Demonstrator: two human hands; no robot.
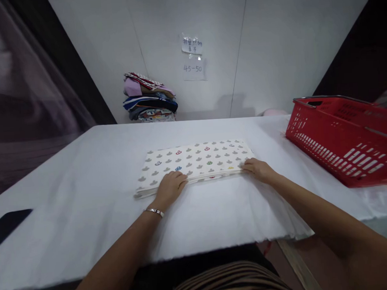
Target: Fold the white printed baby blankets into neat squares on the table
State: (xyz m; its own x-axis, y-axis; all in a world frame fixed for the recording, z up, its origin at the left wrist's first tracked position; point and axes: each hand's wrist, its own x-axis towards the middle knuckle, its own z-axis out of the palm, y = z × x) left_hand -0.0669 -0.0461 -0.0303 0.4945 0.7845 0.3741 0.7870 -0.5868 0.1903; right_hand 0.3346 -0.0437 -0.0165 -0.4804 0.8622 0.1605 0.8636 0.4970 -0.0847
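A folded white cloth (199, 160) printed with grey, red, blue, green and yellow figures lies in a long rectangle on the white-covered table (93, 177). My left hand (170, 186), with a silver bracelet at its wrist, grips the near edge left of the middle. At the near right corner, my right hand (259, 170) has its fingers closed on the cloth. Several layers show along the near fold. Both thumbs are mostly hidden.
A red plastic basket (331, 145) stands at the right of the table. Folded fabrics (149, 97) are piled by the back wall. Paper signs (194, 68) are taped to that wall. A dark flat object (6, 226) lies at the left edge.
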